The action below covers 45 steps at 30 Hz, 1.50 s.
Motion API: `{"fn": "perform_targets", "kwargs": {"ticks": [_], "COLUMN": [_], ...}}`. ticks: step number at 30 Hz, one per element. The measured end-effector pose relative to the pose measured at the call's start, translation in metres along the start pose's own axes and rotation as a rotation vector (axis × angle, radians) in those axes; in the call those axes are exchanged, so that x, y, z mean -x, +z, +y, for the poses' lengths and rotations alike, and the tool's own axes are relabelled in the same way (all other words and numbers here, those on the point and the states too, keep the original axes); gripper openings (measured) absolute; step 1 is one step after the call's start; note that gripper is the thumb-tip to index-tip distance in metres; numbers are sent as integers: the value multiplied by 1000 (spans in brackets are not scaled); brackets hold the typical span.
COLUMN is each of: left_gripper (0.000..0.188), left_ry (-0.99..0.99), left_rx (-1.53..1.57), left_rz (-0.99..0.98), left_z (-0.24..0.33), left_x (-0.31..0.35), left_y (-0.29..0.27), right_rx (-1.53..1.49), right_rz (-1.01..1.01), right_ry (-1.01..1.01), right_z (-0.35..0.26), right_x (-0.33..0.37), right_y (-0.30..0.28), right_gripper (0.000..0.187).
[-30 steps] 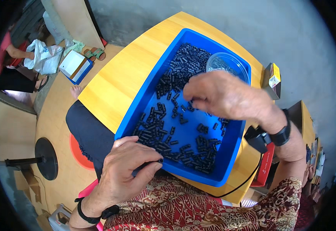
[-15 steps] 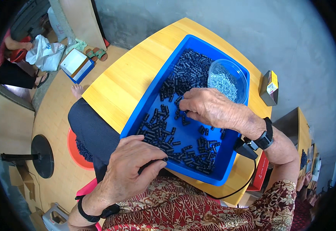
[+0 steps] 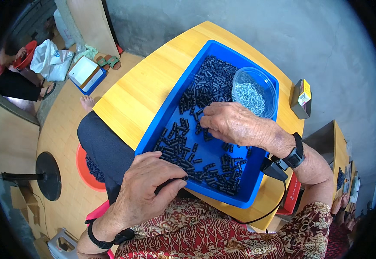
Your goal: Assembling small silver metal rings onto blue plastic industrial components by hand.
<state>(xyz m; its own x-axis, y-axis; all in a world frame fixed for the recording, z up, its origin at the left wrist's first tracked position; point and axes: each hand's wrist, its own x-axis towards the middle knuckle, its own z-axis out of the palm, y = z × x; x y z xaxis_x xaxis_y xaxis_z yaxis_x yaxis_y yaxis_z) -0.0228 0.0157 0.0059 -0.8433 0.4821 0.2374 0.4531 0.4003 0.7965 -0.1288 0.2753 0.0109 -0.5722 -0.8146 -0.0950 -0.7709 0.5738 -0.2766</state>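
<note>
A blue tray full of small black cylindrical parts sits on the yellow table in front of me. My left hand is at the tray's near left edge, its thumb and forefinger pinching one small black cylindrical part, mostly hidden by the fingers. My right hand hovers low over the tray's middle. Its fingers are bunched together beside loose black parts, and their tips hide whatever they grip. Just beyond it, a clear round tub of tiny silvery metal pieces rests inside the tray.
The yellow table stands by a grey wall. A dark box is on its right side. Left on the floor are a red basin of black parts, a round black stand base and a white sack. Another person sits far left.
My right hand has shifted slightly, its fingers still bunched over the parts. My left hand stays put. At far left, the other person's red basin has been raised.
</note>
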Motion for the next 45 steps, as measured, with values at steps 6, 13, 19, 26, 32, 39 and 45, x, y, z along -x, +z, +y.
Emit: {"fn": "perform_targets", "kwargs": {"ticks": [6,13,19,26,32,39,45], "left_gripper": [13,11,16,18,18,17,16], "left_ry": [-17,-174,-277,-349,-275,-246,-255], "left_rx": [7,186,580,714,684,569,503], "left_rz": [13,130,249,220,251,251,230], "left_z": [-1,9,5,8,1,3,7], "left_x": [-1,-13,-25,-27,-27,-27,-28], "left_y": [1,2,14,16,24,24,22], "right_rx": [-76,-376,-354,-132,-526,-1086,-923], "right_rz": [75,339,590,676,646,497,529], "right_ry": [10,-27,-135,-131,52,273,212], "right_z": [-5,-36,-61,-67,-63,-68,-69], "right_x": [1,3,4,7,15,22,19], "right_y": [-4,-16,-12,-8,-10,-10,-6], "right_gripper": [11,11,23,21,10,3,3]}}
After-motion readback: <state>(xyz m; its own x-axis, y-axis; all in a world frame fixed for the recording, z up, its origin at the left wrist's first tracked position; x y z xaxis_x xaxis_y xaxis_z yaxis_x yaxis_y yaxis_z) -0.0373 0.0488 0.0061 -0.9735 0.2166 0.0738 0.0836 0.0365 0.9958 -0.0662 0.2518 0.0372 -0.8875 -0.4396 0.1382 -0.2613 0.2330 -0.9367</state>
